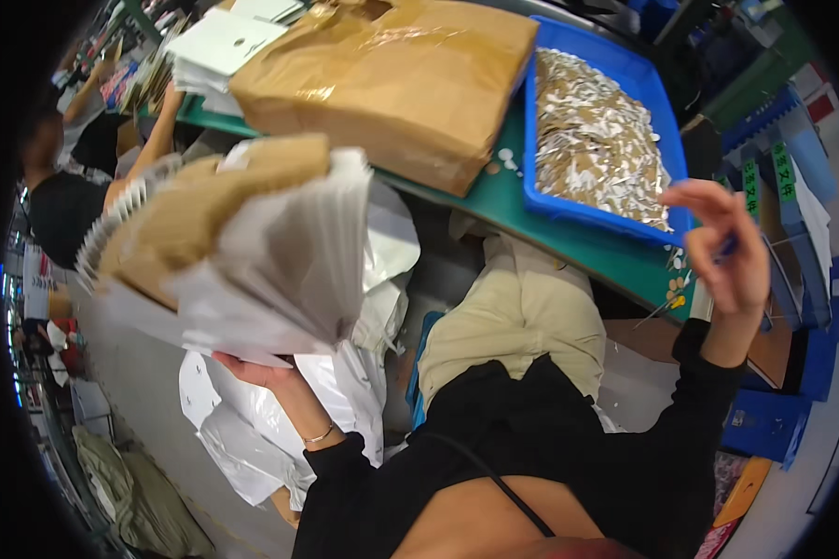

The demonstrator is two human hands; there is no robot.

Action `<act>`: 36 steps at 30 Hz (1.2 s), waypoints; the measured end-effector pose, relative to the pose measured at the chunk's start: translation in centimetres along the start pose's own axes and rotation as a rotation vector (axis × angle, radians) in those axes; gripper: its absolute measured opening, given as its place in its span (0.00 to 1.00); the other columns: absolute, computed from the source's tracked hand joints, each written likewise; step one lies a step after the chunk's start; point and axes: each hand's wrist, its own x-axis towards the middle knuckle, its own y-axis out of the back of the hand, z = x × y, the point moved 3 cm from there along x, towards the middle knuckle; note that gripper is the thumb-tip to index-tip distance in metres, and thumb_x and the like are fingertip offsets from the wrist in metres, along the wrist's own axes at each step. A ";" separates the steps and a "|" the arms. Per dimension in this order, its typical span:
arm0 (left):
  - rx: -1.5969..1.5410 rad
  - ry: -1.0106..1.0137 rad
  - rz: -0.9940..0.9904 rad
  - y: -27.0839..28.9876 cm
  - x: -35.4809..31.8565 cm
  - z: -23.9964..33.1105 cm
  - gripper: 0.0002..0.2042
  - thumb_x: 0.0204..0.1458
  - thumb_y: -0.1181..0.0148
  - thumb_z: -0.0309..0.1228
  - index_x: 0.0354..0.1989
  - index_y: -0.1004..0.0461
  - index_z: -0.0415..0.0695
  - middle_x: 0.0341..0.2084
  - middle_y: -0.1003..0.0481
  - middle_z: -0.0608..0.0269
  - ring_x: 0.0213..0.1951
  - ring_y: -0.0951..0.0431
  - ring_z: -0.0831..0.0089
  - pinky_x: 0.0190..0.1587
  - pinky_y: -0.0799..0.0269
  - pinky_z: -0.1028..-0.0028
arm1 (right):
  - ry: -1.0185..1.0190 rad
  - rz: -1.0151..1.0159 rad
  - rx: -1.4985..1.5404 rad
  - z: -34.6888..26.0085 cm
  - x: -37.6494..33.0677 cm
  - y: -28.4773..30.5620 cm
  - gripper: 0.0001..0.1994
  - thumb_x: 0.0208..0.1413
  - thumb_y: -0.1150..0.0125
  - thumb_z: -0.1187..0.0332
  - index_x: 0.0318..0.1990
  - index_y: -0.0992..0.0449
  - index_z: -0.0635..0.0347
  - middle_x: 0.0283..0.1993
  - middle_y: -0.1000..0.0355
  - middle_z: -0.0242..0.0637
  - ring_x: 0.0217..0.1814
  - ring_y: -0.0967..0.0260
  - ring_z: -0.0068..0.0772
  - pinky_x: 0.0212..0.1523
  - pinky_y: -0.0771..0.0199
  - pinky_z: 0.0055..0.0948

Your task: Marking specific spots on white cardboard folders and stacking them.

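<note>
Left hand [254, 372] holding one paper stack [284, 270], right hand [732, 256] near one tray [587, 212]

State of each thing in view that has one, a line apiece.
Paper bundle: held up, edges fanned
Left hand: holding the bundle
Right hand: raised, loosely curled, apparently empty
Scraps: loose, heaped
Blue tray: well filled
Brown package: taped, wrinkled
White plastic: crumpled
White sheets: stacked

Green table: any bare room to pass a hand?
Narrow strip of green table between the blue tray's near wall and the table's near edge; probably enough for a hand. Crowded: bulky brown package left of the tray, loose scraps at the right end.
</note>
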 end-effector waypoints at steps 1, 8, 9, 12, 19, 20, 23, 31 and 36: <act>-0.009 0.001 -0.011 -2.6 0.8 -1.6 0.24 0.49 0.49 0.46 0.53 0.37 0.49 0.49 0.32 0.59 0.50 0.33 0.64 0.56 0.43 0.60 | -0.026 -0.109 -0.042 -0.2 0.6 -1.8 0.23 0.59 0.65 0.57 0.55 0.41 0.65 0.50 0.35 0.49 0.07 0.49 0.12 0.06 0.61 0.08; -0.347 0.321 -0.112 -20.8 3.7 -19.6 0.22 0.47 0.44 0.36 0.51 0.37 0.45 0.45 0.30 0.60 0.46 0.29 0.66 0.52 0.36 0.64 | 0.101 0.057 -0.212 -1.6 3.6 -3.1 0.36 0.54 0.52 0.51 0.61 0.55 0.68 0.53 0.40 0.57 0.11 0.38 0.18 0.08 0.61 0.09; -0.255 0.291 0.006 -23.0 4.1 -22.7 0.22 0.46 0.44 0.35 0.50 0.36 0.44 0.45 0.30 0.60 0.45 0.28 0.66 0.51 0.35 0.64 | 0.174 0.195 -0.264 -2.2 4.4 -1.8 0.38 0.52 0.48 0.51 0.61 0.56 0.69 0.48 0.35 0.55 0.10 0.39 0.17 0.08 0.61 0.09; -0.321 0.297 -0.023 -29.8 4.0 -28.7 0.21 0.47 0.45 0.35 0.50 0.36 0.43 0.44 0.29 0.59 0.44 0.28 0.65 0.50 0.33 0.65 | 0.294 0.323 -0.329 -5.2 7.2 2.1 0.36 0.48 0.42 0.50 0.55 0.44 0.72 0.29 0.29 0.40 0.11 0.42 0.14 0.10 0.59 0.08; -0.159 0.264 0.103 -33.8 5.2 -44.0 0.22 0.46 0.44 0.36 0.48 0.35 0.39 0.40 0.28 0.56 0.36 0.25 0.68 0.37 0.28 0.76 | 0.046 0.712 -0.726 -5.4 15.7 15.6 0.25 0.48 0.45 0.49 0.32 0.30 0.70 0.19 0.35 0.35 0.17 0.38 0.23 0.15 0.42 0.16; -0.157 0.259 0.099 -33.2 5.0 -45.4 0.22 0.46 0.44 0.36 0.48 0.35 0.39 0.40 0.28 0.56 0.36 0.25 0.68 0.37 0.28 0.76 | 0.050 0.709 -0.721 -4.2 17.1 17.2 0.25 0.48 0.45 0.49 0.32 0.30 0.70 0.19 0.35 0.35 0.17 0.38 0.23 0.15 0.42 0.16; -0.212 0.386 0.285 -31.1 4.6 -50.0 0.22 0.46 0.43 0.36 0.47 0.35 0.36 0.38 0.28 0.55 0.34 0.25 0.68 0.34 0.28 0.77 | -0.011 0.721 -1.053 -0.3 21.0 22.6 0.27 0.48 0.46 0.50 0.35 0.31 0.76 0.24 0.31 0.42 0.22 0.33 0.34 0.23 0.34 0.24; 0.206 0.565 0.431 -26.8 1.9 -50.6 0.24 0.46 0.44 0.36 0.47 0.37 0.30 0.38 0.29 0.52 0.36 0.26 0.68 0.36 0.29 0.78 | -0.301 0.542 -1.599 7.6 25.1 20.9 0.27 0.48 0.47 0.54 0.41 0.32 0.77 0.34 0.29 0.52 0.32 0.30 0.44 0.34 0.31 0.31; 0.439 0.826 0.208 -27.3 0.8 -48.2 0.24 0.48 0.47 0.36 0.48 0.39 0.28 0.45 0.34 0.46 0.45 0.32 0.64 0.45 0.34 0.71 | -0.158 0.575 -1.409 1.8 21.1 17.6 0.20 0.51 0.49 0.59 0.43 0.30 0.70 0.36 0.29 0.48 0.31 0.30 0.36 0.32 0.31 0.27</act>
